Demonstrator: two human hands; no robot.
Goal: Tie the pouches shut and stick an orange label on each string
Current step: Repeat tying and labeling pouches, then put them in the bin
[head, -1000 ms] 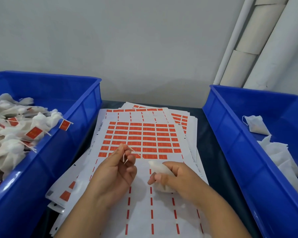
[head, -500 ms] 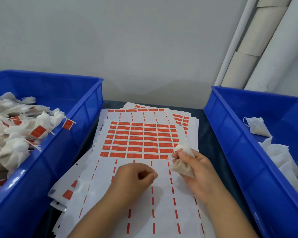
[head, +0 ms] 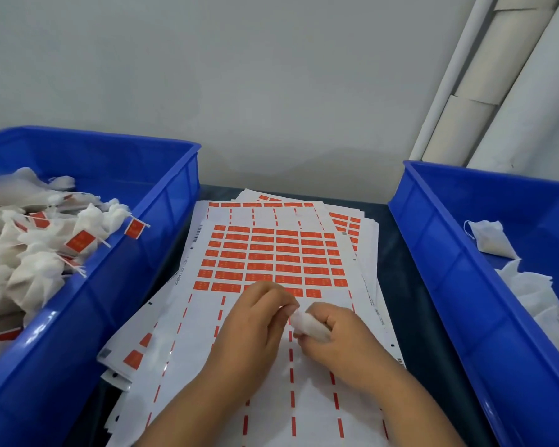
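Backdrop: plain grey-white wall [head: 239, 75] ahead of us, with pale cardboard tubes [head: 484, 101] leaning at 1 o'clock.
Surface: dark tabletop [head: 397, 253], mostly covered by a fanned stack of label sheets [head: 271, 253]; the top sheet still carries rows of orange labels [head: 265, 256] in its far half, while only thin orange strips remain on the near half.
Left hand: our left hand [head: 255, 330] reaches in from 6 o'clock, knuckles up, fingers curled, tips pinching at the gathered neck of the pouch; we cannot make out the string itself.
Right hand: our right hand [head: 336, 340] comes in from 5 o'clock, fingers wrapped around the body of the white pouch [head: 309, 325], held just above the top sheet.
Hands together: fingertips nearly touching at the pouch's neck, over the middle of the sheet.
Left bin: blue bin [head: 136, 285] at 9 o'clock, piled with tied pouches [head: 36, 253] bearing orange tags.
Right bin: blue bin [head: 459, 269] at 3 o'clock, holding untied white pouches [head: 491, 237].
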